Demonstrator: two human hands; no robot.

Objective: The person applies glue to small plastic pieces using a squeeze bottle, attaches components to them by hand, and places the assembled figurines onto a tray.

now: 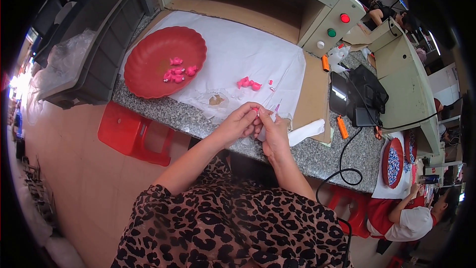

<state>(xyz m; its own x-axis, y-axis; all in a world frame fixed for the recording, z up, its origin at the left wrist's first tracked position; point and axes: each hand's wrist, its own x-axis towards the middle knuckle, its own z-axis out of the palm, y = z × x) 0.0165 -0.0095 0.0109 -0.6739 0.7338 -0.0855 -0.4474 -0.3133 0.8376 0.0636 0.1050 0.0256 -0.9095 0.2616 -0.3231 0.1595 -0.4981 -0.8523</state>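
1. The left hand (237, 124) and the right hand (275, 131) meet, fingers drawn narrow, pinching a small glossy pink piece (256, 111) between their fingertips; its shape is mostly hidden.
2. A slim, pointed, purple-and-white tool (277, 106) juts up beside the right hand's fingers; whether they grip it, I cannot tell.
3. Just right of the hands, a rolled white wad (306, 132) lies on the speckled grey granite surface (198, 117).
4. Just beyond the hands, a cluster of rounded pink pieces (248, 84) rests on a creased white paper sheet (225, 44).
5. Farther right sits an orange plastic lighter (342, 127).
6. Farther left and beyond, a red scalloped round plate (152, 52) holds more pink pieces (174, 74).
7. Farthest left stands a dark-grey plastic bin (101, 52).
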